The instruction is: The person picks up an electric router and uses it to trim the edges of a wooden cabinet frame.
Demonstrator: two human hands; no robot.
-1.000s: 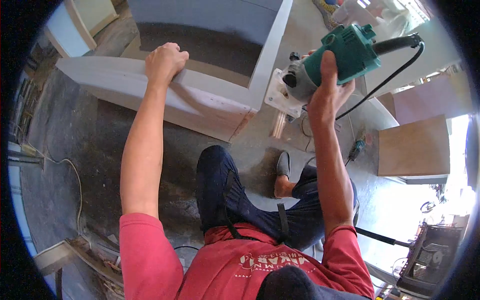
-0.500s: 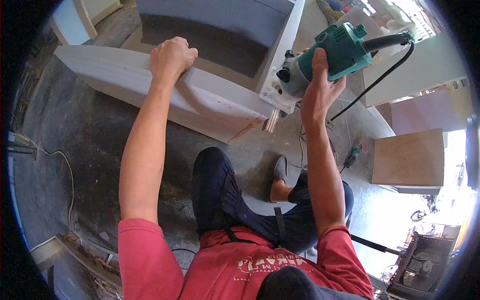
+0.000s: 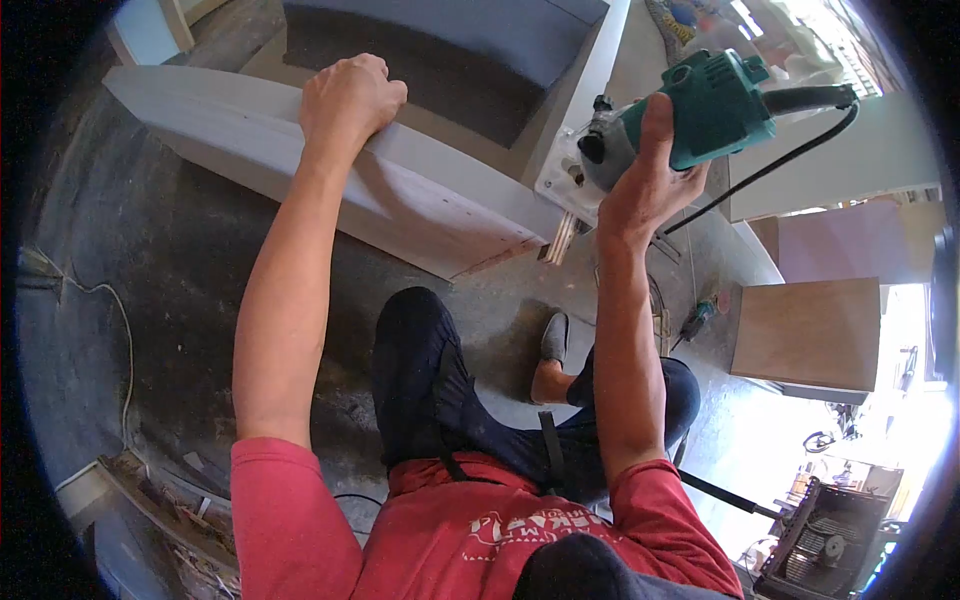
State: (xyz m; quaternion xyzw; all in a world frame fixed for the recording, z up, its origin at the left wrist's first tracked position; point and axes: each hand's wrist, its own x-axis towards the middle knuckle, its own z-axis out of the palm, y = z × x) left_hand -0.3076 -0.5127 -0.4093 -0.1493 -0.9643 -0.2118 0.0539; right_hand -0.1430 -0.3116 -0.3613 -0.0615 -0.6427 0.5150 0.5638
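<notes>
My right hand (image 3: 655, 185) is wrapped round a green and grey power tool (image 3: 715, 108) with a black cable. The tool's flat base plate (image 3: 567, 180) lies against the right corner of a pale box-shaped cabinet (image 3: 450, 205), and a wooden strip (image 3: 560, 240) sticks out below the plate. My left hand (image 3: 352, 100), fingers curled, rests on the cabinet's near top edge; its fingertips are hidden behind that edge.
Beyond the tool's cable a brown wooden box (image 3: 808, 335) stands at the right. Another green tool (image 3: 702, 316) lies on the floor (image 3: 240, 330) with its cable. A black slatted crate-like object (image 3: 832, 540) sits at lower right. Wood scraps lie at lower left.
The tool in my right hand has come from beside the cabinet to its right corner, where the base plate now touches. My left hand keeps its place on the edge as the view shifts.
</notes>
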